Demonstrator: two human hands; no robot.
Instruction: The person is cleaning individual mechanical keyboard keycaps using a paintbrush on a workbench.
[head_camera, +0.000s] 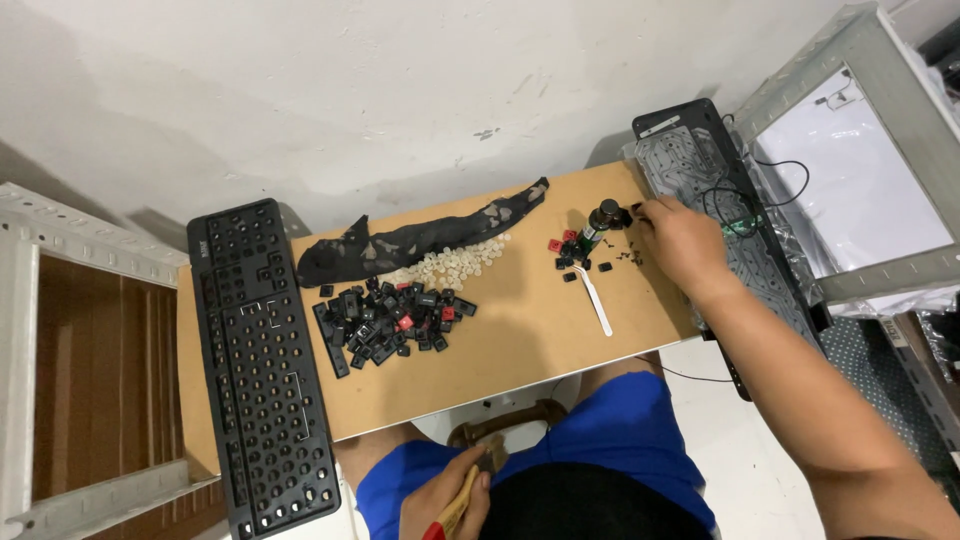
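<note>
Keycaps (392, 322) lying stripped beside the bare keyboard frame (262, 365); right hand (678, 240) is pinching small screws (628, 256) at two o'clock, left hand (447, 497) is clasping a brush (462, 502).

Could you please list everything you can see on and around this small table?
table: one, light brown, centre
keyboard frame: one, black, keys removed, left end of table
loose keycaps: a pile, black with a few red, left of centre
rubber domes: a heap, whitish, behind the pile
cloth: one, dark camouflage, along the back edge
bottle: one, small and dark, right of centre
white tool: one, near the bottle
small screws: several, dark, beside the bottle
opened keyboard: one, black with clear membrane sheet, right end
metal racks: grey, either side
left hand: on the lap, holding a brush
right hand: by the bottle and screws
</note>
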